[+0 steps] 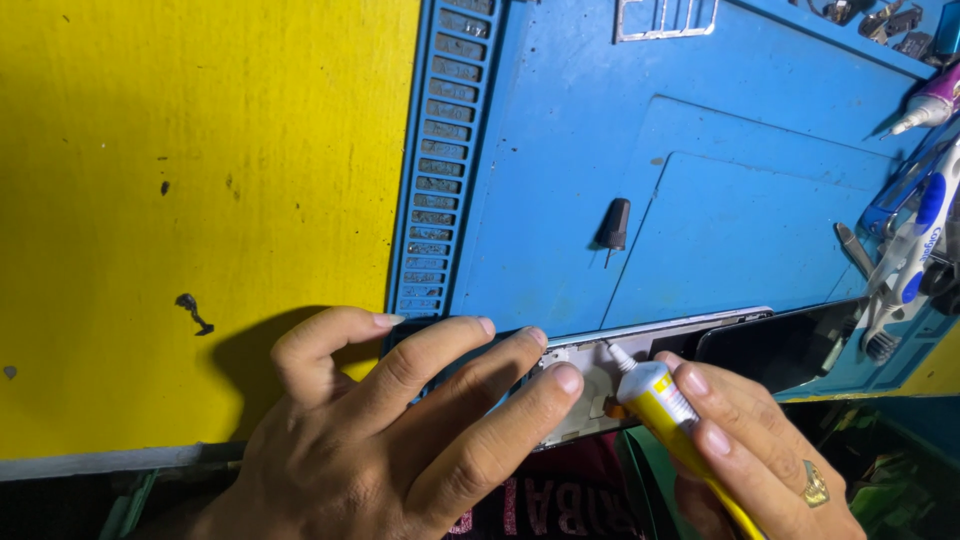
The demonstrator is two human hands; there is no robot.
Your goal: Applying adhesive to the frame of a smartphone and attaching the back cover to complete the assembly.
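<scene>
Left hand (390, 440): fingers (560, 380) spreading flat, pressing the phone frame (590, 385) down, gripping nothing.
Right hand (760, 460): fingers closing around a yellow glue tube (665, 405), nozzle touching the frame.
Phone frame: lying on the blue mat's (700, 200) near edge.
Black cap (615, 222): sitting apart on the mat.

Scuffed yellow tabletop (200, 180) with dark specks, partly under a blue work mat (700, 150) with ribbed edge slots; dim dark clutter below the table edge.

Yellow glue tube (665, 410), white label band, over dark phone screen (770, 345).
</scene>
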